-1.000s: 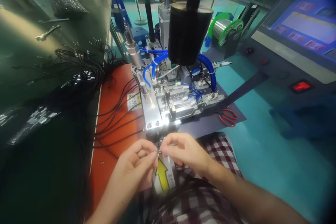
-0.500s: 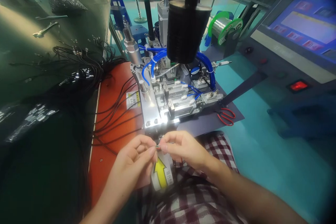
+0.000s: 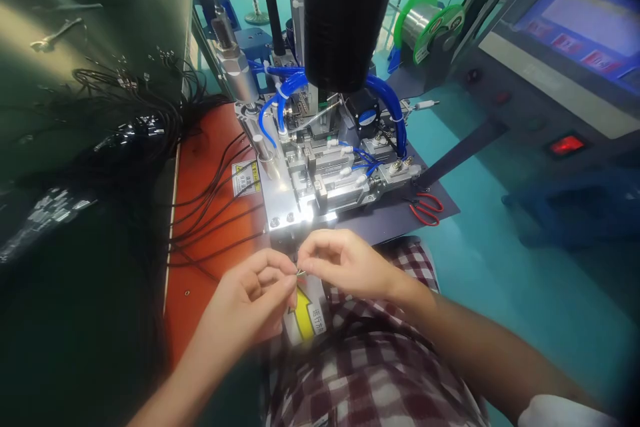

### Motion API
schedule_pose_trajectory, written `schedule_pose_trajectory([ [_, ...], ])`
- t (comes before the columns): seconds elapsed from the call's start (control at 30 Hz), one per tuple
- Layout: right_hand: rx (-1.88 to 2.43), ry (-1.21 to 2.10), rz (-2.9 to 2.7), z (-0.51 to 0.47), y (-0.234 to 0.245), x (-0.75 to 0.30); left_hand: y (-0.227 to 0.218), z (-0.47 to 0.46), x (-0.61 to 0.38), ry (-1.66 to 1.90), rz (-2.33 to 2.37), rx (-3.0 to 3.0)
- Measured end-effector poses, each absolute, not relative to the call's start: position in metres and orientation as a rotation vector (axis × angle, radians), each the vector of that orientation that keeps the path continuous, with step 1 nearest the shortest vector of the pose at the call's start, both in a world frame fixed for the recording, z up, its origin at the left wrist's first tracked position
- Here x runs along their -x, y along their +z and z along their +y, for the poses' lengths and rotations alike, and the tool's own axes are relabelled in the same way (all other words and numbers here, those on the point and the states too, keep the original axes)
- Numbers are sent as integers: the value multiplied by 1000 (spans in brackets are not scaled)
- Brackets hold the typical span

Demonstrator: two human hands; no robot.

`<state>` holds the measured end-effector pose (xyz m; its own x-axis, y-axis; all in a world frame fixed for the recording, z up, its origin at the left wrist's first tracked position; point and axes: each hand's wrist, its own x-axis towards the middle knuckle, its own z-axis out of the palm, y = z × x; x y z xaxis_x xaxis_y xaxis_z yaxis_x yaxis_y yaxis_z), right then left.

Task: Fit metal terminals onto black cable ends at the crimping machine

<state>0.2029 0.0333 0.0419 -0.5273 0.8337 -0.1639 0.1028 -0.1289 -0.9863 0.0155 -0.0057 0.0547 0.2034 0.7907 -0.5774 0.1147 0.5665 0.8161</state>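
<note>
My left hand (image 3: pixel 263 287) is closed in a pinch at the front edge of the metal machine (image 3: pixel 320 167). Facing it, my right hand (image 3: pixel 343 262) pinches too, its fingertips almost meeting the left ones. Thin wires (image 3: pixel 301 273) with a bare or pale look show between the two sets of fingertips. Most of their length is hidden by the fingers. Below the hands is a plate with a yellow arrow (image 3: pixel 303 317). Several black cables (image 3: pixel 220 197) lie across the orange board (image 3: pixel 200 307) left of the machine.
A black cylindrical duct (image 3: pixel 350 20) hangs over the machine. Red-handled pliers (image 3: pixel 427 209) lie at right on the dark base plate. Behind stands a green wire spool (image 3: pixel 427 23). A control panel (image 3: pixel 565 100) rises at right, and bundled cables (image 3: pixel 135 120) heap at left.
The view has tilted, so the machine sits slightly higher and further left. Both hands stay pinched together; my right fingertips have risen a little and the wires' coloured part shows less.
</note>
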Motion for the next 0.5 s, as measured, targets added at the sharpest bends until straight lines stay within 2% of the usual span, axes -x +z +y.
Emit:
schedule_pose_trajectory([
  [0.17,1074,1346,-1909,30,45,-204,54,-3,-16,547,1340,-901],
  [0.5,1139,1364,-1642,21,31,-203,56,-5,-18,615,1364,-869],
])
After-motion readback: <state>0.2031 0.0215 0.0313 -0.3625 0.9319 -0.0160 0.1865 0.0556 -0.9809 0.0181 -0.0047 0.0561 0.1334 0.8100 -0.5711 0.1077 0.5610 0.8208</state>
